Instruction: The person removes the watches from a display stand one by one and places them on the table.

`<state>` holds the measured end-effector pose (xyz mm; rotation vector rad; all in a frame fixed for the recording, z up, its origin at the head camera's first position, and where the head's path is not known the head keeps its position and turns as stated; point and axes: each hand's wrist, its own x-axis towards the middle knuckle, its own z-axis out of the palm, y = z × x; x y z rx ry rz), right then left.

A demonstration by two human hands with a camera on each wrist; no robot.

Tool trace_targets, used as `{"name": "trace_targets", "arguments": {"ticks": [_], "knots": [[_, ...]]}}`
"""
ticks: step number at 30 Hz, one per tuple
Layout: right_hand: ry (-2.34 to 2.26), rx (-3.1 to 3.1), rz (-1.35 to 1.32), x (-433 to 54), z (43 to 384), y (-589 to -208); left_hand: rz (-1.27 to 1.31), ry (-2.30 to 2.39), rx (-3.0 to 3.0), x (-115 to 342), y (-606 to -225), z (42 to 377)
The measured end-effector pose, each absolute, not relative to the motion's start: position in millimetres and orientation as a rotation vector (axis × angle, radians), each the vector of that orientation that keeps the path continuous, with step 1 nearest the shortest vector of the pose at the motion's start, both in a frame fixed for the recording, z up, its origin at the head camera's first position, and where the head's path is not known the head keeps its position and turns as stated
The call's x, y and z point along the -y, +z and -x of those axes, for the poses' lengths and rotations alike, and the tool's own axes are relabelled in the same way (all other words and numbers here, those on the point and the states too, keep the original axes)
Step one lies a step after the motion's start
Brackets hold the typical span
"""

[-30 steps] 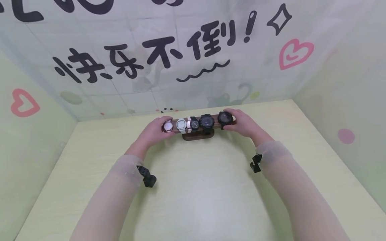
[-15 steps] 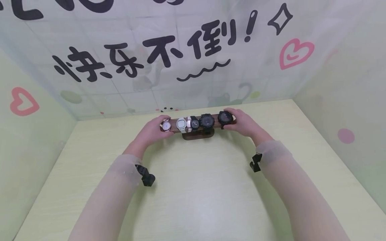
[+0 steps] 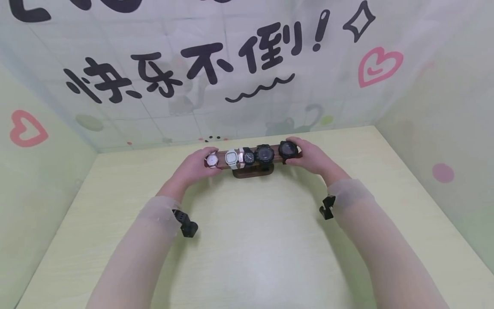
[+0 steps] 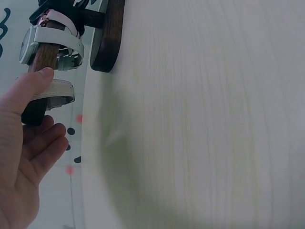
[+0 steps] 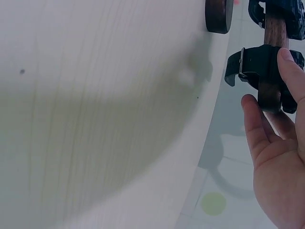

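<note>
Plainly, the watch stand is dark-brown wood.

Watch stand of smooth wood

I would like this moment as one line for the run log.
wooden stand: on table, row of watches | left hand: holds white-strapped watch at left end | right hand: holds black watch at right end

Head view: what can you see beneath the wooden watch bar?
A dark wooden base; its rear part is hidden by the bar and the watches.
</note>
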<state>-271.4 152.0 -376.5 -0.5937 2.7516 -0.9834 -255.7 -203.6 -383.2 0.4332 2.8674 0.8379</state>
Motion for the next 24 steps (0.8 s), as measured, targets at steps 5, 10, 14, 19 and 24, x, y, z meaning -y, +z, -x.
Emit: {"name": "trace_targets", "arguments": {"ticks": [5, 10, 14, 19, 24], "knots": [[-0.981, -2.751, 0.597, -150, 271, -375, -0.44, 0.831, -2.887, 208, -382, 254], [-0.978, -2.753, 0.591, -149, 271, -375, -0.395, 0.826, -2.911, 214, -384, 252], [-0.978, -2.758, 0.569, -150, 271, -376, -0.339, 0.851, -2.892, 216, -385, 249], [-0.979, -2.762, 0.566, -151, 270, -376, -0.306, 0.883, -2.908, 217, -387, 244], [-0.973, -2.763, 0.57, -151, 270, -376, -0.274, 0.89, -2.938, 220, -391, 235]]}}
